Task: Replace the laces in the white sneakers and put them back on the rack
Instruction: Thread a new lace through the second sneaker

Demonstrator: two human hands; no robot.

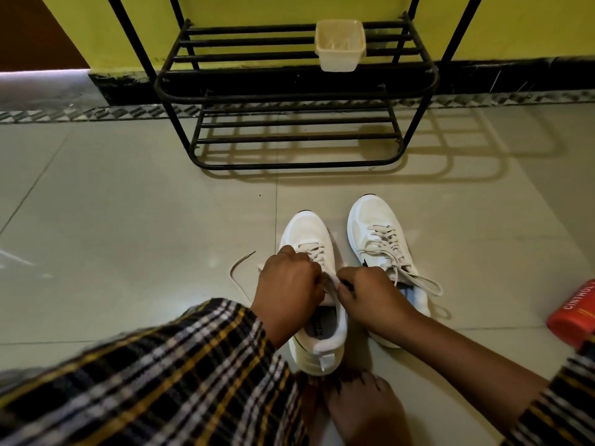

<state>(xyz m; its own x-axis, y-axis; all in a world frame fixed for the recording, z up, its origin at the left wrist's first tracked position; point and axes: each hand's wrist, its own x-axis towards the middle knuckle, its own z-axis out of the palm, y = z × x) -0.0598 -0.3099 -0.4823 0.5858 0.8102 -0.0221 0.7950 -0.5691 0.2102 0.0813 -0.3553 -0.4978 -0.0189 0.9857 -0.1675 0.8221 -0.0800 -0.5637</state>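
Observation:
Two white sneakers stand on the tiled floor, toes pointing toward the black metal rack. The left sneaker is under both my hands. My left hand has its fingers curled at the upper eyelets of this shoe. My right hand pinches the lace at the tongue, close against my left hand. One loose end of that lace trails off to the left on the floor. The right sneaker is fully laced, with its lace ends lying loose beside it.
A cream plastic tub sits on the rack's middle shelf. A red packet lies at the right edge. My bare foot rests just behind the left sneaker's heel. Plaid sleeves cover both forearms.

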